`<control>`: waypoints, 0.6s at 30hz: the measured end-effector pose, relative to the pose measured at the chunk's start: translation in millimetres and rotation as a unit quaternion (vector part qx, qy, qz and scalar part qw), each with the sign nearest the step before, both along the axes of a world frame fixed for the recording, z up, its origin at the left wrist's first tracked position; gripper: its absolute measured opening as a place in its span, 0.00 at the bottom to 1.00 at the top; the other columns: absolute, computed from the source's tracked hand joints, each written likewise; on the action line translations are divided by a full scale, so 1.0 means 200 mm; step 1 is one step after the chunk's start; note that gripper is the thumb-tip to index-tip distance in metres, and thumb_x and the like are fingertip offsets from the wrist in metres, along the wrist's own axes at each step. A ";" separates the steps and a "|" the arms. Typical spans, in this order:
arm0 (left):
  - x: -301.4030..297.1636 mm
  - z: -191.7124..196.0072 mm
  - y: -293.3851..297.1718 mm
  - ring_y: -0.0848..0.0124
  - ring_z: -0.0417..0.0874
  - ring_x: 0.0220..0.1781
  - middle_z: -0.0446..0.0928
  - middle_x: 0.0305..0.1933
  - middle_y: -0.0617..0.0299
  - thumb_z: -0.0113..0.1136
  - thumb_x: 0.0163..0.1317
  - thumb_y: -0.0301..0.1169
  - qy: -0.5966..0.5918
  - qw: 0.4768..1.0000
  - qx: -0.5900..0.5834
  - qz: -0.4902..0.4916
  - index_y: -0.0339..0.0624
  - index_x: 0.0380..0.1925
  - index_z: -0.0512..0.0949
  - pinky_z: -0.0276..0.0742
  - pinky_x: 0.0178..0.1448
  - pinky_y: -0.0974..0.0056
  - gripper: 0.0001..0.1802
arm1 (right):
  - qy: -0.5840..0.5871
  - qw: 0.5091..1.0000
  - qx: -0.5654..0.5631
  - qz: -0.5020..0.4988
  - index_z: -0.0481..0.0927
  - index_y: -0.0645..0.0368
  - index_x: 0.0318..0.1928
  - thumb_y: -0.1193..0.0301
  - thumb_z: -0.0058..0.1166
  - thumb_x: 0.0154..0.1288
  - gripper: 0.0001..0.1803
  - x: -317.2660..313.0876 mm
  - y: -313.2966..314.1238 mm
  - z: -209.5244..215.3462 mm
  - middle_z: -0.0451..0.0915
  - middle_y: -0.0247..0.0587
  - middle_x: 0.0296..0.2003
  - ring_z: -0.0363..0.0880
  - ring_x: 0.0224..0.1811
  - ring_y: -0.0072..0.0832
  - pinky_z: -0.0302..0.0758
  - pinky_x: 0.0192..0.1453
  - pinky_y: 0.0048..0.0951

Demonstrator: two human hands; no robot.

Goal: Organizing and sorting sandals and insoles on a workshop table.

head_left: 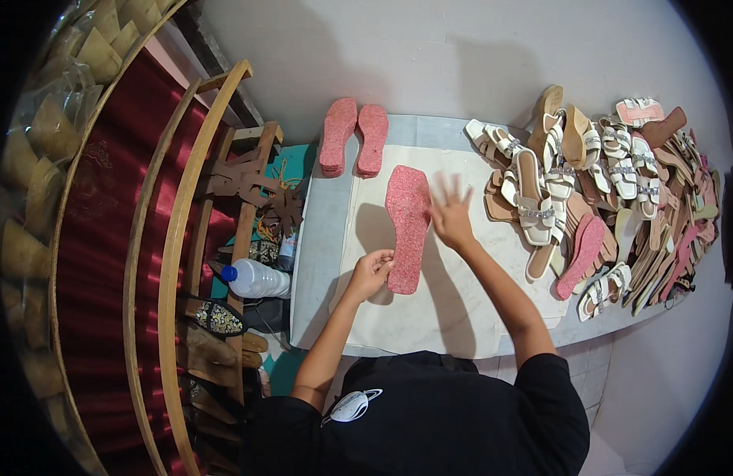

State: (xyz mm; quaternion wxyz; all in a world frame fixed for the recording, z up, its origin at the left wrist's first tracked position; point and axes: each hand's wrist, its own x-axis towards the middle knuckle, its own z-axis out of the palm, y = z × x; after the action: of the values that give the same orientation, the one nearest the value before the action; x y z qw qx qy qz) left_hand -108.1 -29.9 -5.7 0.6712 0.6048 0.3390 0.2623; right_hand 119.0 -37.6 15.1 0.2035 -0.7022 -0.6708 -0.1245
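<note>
We pinch the heel end of the pink glitter insole [407,226] with left hand [371,272] fingers, steadying it flat on the worktop [461,317]; right hand [452,216] fingers spread, pressing its edge

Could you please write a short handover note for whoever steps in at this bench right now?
Left hand: pinching the near end of the pink speckled sole, which lies flat on the white work board.
Right hand: open, fingers spread, beside the sole's right edge, blurred.
Done: two more pink soles lie side by side at the board's far edge.
Left: a heap of strapped sandals and loose soles sits to the right. A water bottle lies on the rack to the left.
</note>
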 end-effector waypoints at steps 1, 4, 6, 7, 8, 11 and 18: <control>0.00 -0.01 0.02 0.81 0.76 0.35 0.75 0.38 0.62 0.50 0.60 0.23 0.003 1.000 0.007 0.012 0.32 0.46 0.70 0.73 0.36 0.76 0.14 | 0.000 1.000 -0.001 0.002 0.63 0.50 0.59 0.59 0.39 0.64 0.24 -0.01 0.01 -0.01 0.53 0.46 0.63 0.46 0.67 0.44 0.36 0.66 0.56; 0.00 -0.03 0.08 0.76 0.75 0.41 0.75 0.40 0.59 0.50 0.59 0.22 0.014 0.998 -0.022 0.058 0.29 0.44 0.71 0.70 0.48 0.72 0.13 | 0.360 0.927 0.101 0.022 0.62 0.63 0.57 0.69 0.41 0.64 0.21 -0.11 -0.02 -0.06 0.58 0.57 0.58 0.57 0.61 0.48 0.55 0.63 0.40; 0.01 -0.05 0.15 0.75 0.76 0.42 0.75 0.41 0.58 0.50 0.59 0.23 0.004 0.997 -0.017 0.079 0.29 0.45 0.70 0.70 0.48 0.72 0.13 | 0.447 0.889 0.058 0.079 0.62 0.63 0.57 0.72 0.43 0.63 0.21 -0.23 -0.09 -0.14 0.67 0.50 0.52 0.67 0.52 0.35 0.64 0.55 0.30; 0.02 -0.06 0.18 0.75 0.76 0.43 0.75 0.41 0.57 0.50 0.60 0.23 -0.007 0.995 -0.012 0.094 0.29 0.45 0.70 0.70 0.49 0.72 0.13 | 0.488 0.868 0.026 0.090 0.63 0.63 0.57 0.74 0.44 0.63 0.21 -0.28 -0.11 -0.14 0.69 0.45 0.48 0.71 0.43 0.27 0.69 0.44 0.24; 0.02 -0.06 0.21 0.74 0.76 0.45 0.76 0.42 0.56 0.50 0.60 0.24 0.004 0.995 -0.006 0.100 0.28 0.45 0.70 0.69 0.49 0.72 0.14 | 0.548 0.833 -0.028 0.076 0.62 0.62 0.58 0.74 0.45 0.63 0.23 -0.33 -0.14 -0.14 0.70 0.43 0.45 0.72 0.40 0.24 0.70 0.41 0.22; 0.05 -0.05 0.30 0.74 0.76 0.44 0.76 0.42 0.56 0.49 0.60 0.24 0.011 0.994 0.013 0.104 0.28 0.46 0.70 0.70 0.49 0.72 0.15 | 0.639 0.764 -0.063 0.065 0.59 0.62 0.60 0.75 0.46 0.62 0.25 -0.43 -0.12 -0.14 0.70 0.39 0.39 0.72 0.34 0.20 0.71 0.36 0.20; 0.15 -0.10 0.56 0.76 0.75 0.43 0.75 0.44 0.58 0.50 0.61 0.26 0.003 0.990 0.069 0.123 0.31 0.50 0.68 0.71 0.45 0.73 0.18 | 0.737 0.671 0.034 0.074 0.56 0.63 0.60 0.77 0.48 0.61 0.27 -0.36 0.18 -0.25 0.69 0.34 0.34 0.68 0.27 0.15 0.68 0.30 0.17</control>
State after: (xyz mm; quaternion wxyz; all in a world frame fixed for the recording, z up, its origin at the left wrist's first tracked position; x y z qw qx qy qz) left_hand -78.9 82.1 -26.4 0.5895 0.6041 0.3939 0.3640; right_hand 46.5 -0.8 -34.0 0.6641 -0.5066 -0.3477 0.4259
